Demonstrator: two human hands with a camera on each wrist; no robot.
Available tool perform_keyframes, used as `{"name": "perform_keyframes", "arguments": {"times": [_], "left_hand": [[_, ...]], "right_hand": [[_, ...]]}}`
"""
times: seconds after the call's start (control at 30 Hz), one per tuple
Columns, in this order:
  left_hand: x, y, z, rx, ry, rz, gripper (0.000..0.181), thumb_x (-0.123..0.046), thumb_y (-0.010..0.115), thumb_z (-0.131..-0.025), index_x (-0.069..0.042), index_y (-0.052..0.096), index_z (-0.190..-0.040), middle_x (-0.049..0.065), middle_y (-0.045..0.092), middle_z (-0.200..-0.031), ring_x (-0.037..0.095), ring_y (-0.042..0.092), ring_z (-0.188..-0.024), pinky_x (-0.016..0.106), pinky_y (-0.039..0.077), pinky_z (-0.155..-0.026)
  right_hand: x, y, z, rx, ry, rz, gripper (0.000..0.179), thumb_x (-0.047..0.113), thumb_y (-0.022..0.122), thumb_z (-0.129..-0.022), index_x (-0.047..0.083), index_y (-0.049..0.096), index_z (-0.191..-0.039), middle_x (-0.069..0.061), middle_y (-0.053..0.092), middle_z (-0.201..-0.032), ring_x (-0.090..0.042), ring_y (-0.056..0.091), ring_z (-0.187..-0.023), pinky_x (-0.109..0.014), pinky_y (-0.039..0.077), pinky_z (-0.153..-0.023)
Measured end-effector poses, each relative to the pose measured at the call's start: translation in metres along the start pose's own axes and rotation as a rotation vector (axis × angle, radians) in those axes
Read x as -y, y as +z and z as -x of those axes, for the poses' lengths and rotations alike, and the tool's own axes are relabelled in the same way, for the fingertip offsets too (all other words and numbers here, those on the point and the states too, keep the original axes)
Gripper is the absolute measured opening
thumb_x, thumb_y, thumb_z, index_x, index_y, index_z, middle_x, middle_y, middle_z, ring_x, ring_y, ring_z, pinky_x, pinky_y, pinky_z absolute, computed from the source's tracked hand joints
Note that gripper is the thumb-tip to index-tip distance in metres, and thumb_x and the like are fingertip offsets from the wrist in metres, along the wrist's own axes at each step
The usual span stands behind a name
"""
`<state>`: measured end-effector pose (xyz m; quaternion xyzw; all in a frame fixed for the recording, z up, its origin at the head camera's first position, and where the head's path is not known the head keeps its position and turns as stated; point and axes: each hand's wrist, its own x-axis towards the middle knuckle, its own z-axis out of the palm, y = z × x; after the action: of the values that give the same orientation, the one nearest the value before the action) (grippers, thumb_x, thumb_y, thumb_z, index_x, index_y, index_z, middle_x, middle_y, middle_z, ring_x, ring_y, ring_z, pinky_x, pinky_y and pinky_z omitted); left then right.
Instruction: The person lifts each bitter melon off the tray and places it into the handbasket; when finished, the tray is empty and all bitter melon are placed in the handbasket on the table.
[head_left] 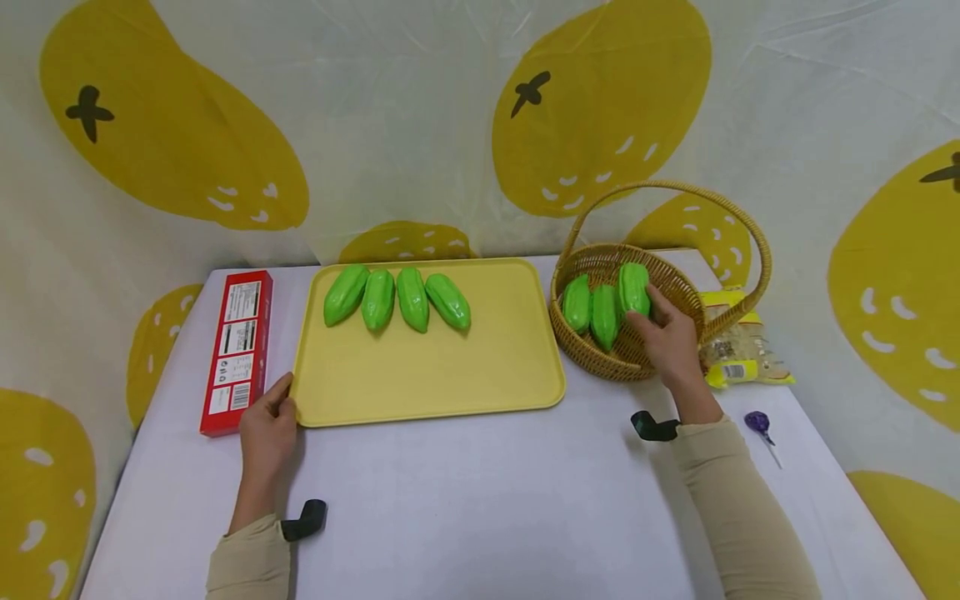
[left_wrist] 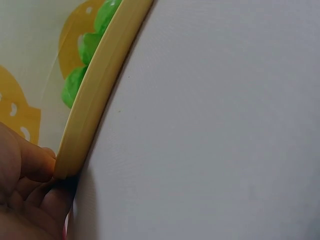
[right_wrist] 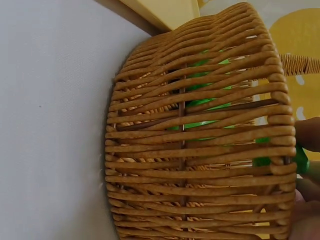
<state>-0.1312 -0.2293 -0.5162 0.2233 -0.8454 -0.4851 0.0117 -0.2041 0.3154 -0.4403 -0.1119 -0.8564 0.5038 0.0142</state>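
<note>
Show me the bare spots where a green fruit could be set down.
Free: the near half of the yellow tray, below the four green fruits; the table between both sleeves. Crowded: the basket, where the right hand grips a fruit.

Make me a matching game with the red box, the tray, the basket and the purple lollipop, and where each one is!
Things:
1. red box
2. yellow tray
3. wicker basket
4. purple lollipop

Places:
A. right hand reaches into it
B. far left of the table
C. left hand holds its corner
D. right of the right sleeve

Pairs: 1-B, 2-C, 3-A, 4-D
</note>
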Motion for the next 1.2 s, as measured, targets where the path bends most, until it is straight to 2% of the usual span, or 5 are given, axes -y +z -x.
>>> {"name": "perform_keyframes", "arguments": {"times": [0.23, 0.5, 0.57, 0.87, 1.2], "left_hand": [[0.002, 0.000, -0.001, 0.002, 0.000, 0.002, 0.048, -0.016, 0.042, -0.108, -0.020, 0.041, -0.156, 0.004, 0.044, -0.161, 0.027, 0.047, -0.146, 0.042, 0.048, -0.114], [0.005, 0.000, -0.001, -0.006, 0.009, -0.017, 0.048, -0.018, 0.043, -0.108, -0.021, 0.042, -0.156, 0.003, 0.046, -0.160, 0.027, 0.051, -0.143, 0.012, 0.052, -0.096], [0.005, 0.001, -0.002, -0.006, 0.007, -0.018, 0.048, -0.018, 0.043, -0.108, -0.022, 0.041, -0.156, 0.003, 0.046, -0.160, 0.027, 0.051, -0.143, 0.012, 0.052, -0.096], [0.005, 0.001, -0.001, -0.007, 0.018, -0.011, 0.047, -0.017, 0.043, -0.108, -0.020, 0.043, -0.155, 0.005, 0.046, -0.160, 0.027, 0.049, -0.145, 0.039, 0.050, -0.112], [0.003, 0.001, -0.001, -0.006, -0.003, -0.012, 0.048, -0.017, 0.043, -0.108, -0.021, 0.042, -0.156, 0.002, 0.046, -0.161, 0.026, 0.048, -0.145, 0.035, 0.052, -0.110]], "right_hand": [[-0.003, -0.003, -0.006, 0.022, 0.019, 0.042, 0.071, 0.035, 0.055, -0.105, 0.018, 0.018, -0.164, -0.015, 0.026, -0.167, -0.033, 0.032, -0.153, -0.054, 0.037, -0.121], [-0.005, -0.004, -0.009, 0.050, 0.037, 0.123, 0.069, 0.034, 0.053, -0.106, 0.018, 0.019, -0.163, -0.018, 0.026, -0.166, -0.038, 0.032, -0.152, -0.056, 0.038, -0.120], [-0.006, -0.003, -0.009, 0.054, 0.035, 0.135, 0.069, 0.032, 0.054, -0.106, 0.017, 0.019, -0.163, -0.019, 0.027, -0.166, -0.039, 0.032, -0.152, -0.056, 0.038, -0.119], [-0.006, -0.001, -0.009, 0.085, 0.036, 0.126, 0.072, 0.031, 0.059, -0.104, 0.007, 0.024, -0.162, -0.024, 0.035, -0.162, -0.041, 0.037, -0.149, -0.056, 0.038, -0.119], [-0.003, -0.001, -0.012, 0.133, 0.007, 0.179, 0.068, 0.026, 0.053, -0.106, 0.001, 0.022, -0.161, -0.027, 0.038, -0.159, -0.042, 0.043, -0.144, -0.056, 0.042, -0.116]]}}
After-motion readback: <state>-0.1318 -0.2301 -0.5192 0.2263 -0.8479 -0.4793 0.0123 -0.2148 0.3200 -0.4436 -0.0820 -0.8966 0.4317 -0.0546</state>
